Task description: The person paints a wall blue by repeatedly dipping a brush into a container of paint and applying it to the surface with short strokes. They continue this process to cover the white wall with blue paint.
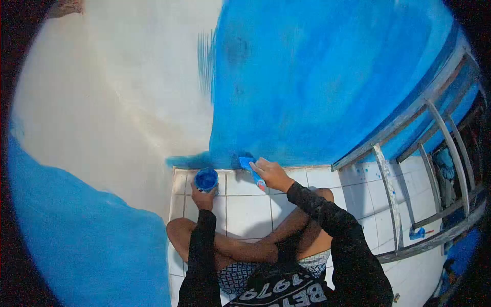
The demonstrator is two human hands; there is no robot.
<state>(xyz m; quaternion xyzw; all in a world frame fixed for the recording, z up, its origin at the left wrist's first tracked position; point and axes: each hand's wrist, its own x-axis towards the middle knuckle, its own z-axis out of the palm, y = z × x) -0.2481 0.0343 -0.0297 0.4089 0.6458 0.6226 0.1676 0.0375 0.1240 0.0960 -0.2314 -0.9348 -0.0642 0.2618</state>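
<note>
My left hand is wrapped round a small cup of blue paint, held upright near the foot of the wall. In my right hand is a paintbrush smeared with blue, its tip at the lower edge of the blue wall. A red bit shows at the handle end below my fingers. To the left of the brush, the wall around the corner is pale and unpainted, with a ragged blue edge and dry brush streaks.
White floor tiles lie under my crossed legs. On the right a wooden ladder leans by the wall, and another blue-smeared brush lies on the floor by it. Blue paint covers the lower left wall.
</note>
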